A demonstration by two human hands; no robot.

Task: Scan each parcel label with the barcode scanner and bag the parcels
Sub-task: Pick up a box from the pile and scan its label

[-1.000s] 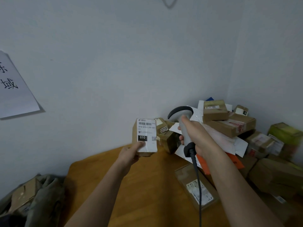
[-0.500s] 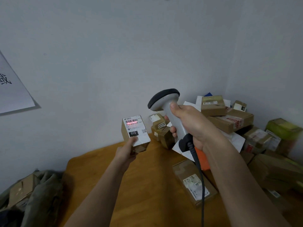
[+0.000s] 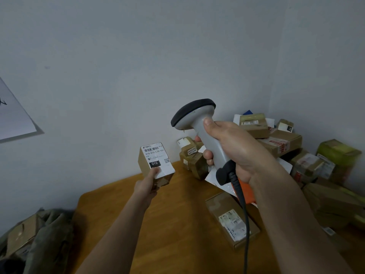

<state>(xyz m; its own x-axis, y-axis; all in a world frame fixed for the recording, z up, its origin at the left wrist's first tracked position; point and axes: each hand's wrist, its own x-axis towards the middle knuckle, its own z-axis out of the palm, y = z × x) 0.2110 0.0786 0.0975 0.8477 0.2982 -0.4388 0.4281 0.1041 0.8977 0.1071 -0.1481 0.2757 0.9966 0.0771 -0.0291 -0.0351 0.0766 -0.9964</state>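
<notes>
At frame centre, the left hand [image 3: 147,185] grips a small labelled brown cardboard parcel [image 3: 156,164] while the right hand [image 3: 235,149] clasps a grey corded barcode scanner [image 3: 205,131].

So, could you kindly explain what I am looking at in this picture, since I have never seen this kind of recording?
There is no machine here: a person wears a camera on the head, so the view looks forward and down along their own arms. The left hand holds up a small cardboard parcel with its white label facing the camera. The right hand grips a grey barcode scanner, its cable hanging down. Below is a wooden table. On it lie a flat parcel and, heaped towards the corner on the right, a pile of parcels. A paper sheet hangs on the wall at left.
</notes>
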